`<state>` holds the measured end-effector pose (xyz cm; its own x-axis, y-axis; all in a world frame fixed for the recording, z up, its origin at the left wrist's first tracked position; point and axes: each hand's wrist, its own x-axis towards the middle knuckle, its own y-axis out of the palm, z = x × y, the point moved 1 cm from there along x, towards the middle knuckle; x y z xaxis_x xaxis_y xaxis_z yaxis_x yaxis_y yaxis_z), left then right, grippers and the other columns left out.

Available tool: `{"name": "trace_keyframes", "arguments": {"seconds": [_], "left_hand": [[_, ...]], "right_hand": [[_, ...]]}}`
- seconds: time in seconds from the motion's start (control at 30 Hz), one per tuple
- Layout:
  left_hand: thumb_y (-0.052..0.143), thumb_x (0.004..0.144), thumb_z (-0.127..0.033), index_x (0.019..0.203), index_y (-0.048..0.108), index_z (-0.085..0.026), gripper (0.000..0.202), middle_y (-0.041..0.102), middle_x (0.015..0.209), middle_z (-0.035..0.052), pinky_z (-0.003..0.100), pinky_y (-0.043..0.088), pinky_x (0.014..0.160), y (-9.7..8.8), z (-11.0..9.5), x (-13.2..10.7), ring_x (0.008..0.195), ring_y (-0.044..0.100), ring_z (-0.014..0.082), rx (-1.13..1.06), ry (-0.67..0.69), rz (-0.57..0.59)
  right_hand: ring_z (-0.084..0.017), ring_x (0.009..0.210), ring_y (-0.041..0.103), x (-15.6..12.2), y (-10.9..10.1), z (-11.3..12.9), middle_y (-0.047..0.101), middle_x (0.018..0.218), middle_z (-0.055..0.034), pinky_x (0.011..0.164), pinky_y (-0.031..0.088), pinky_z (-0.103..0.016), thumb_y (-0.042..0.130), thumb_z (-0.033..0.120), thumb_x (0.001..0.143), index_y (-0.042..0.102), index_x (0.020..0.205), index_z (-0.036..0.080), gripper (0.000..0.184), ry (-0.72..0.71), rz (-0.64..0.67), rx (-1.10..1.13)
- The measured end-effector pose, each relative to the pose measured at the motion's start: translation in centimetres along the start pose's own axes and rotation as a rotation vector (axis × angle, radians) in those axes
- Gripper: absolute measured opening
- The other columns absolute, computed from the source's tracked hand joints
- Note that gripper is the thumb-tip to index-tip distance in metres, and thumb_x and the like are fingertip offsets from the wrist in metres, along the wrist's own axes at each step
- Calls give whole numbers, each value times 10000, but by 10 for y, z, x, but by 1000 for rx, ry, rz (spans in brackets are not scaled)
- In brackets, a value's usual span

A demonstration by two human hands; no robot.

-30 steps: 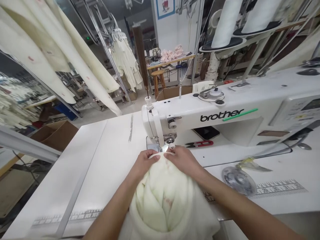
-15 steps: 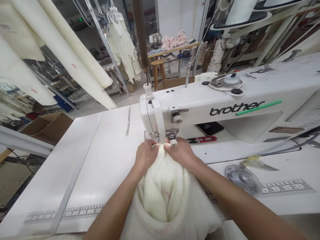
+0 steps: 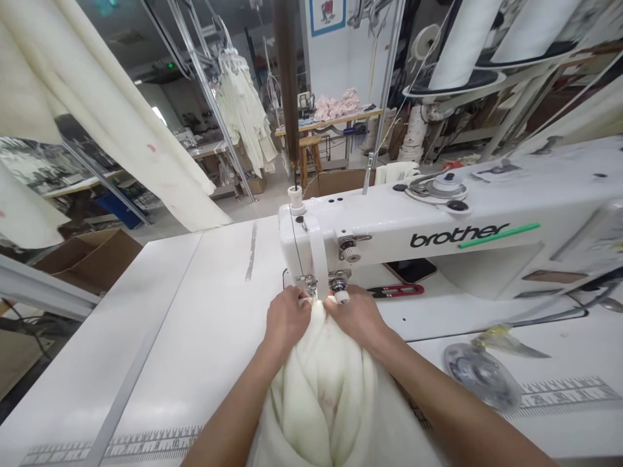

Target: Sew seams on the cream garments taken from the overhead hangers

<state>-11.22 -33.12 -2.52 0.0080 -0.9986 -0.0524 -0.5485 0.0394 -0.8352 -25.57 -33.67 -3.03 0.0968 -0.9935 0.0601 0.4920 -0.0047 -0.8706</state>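
While both hands (image 3: 321, 318) pinch fabric (image 3: 324, 395), needle adjacent

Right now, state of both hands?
Left hand: closed, gripping the cream fabric at the presser foot.
Right hand: closed, gripping the same fabric.

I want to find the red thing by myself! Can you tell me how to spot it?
Start at the big white Brother sewing machine. Look under its long arm, on the white table, just right of the person's right hand. There lie thread snips with red handles, beside a dark phone; nothing else there is red.
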Motion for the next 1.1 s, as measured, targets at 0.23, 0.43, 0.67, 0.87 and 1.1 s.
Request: {"name": "trace_keyframes", "arguments": {"seconds": [0.23,0.43,0.67,0.87,1.1], "left_hand": [[438,774,-222,798,604,-199,169,647,874,65,273,369,637,1,0,0,771,599,207,94,46,-54],[436,773,-207,812,595,-188,166,649,883,58,273,389,688,-1,1,2,811,597,204,-1,67,-42],[435,792,-256,776,556,-178,145,646,859,66,267,395,688,3,5,3,820,601,205,-56,67,-80],[469,760,-215,809,553,-169,107,643,804,62,267,410,685,6,7,9,797,607,204,-60,21,-96],[443,788,-241,919,576,-161,203,637,898,81,297,423,689,6,12,12,793,594,214,-76,102,-97]], "right_hand": [[-176,592,528,-1,-2,4,578,619,-21,529,295,-239,474,169,766,568,690,184,122,-12,-12,-27],[-180,610,530,0,4,3,587,655,-30,548,311,-238,478,198,795,573,711,175,129,10,-23,-37],[-181,661,559,5,8,3,611,692,-36,567,328,-234,486,173,780,565,689,164,120,14,-67,-54],[-187,647,573,6,12,4,620,668,-37,536,325,-235,513,163,755,567,667,161,103,22,-113,-95],[-217,757,591,5,16,3,640,740,-61,591,352,-248,484,168,802,600,717,153,144,-16,-158,-129]]}}
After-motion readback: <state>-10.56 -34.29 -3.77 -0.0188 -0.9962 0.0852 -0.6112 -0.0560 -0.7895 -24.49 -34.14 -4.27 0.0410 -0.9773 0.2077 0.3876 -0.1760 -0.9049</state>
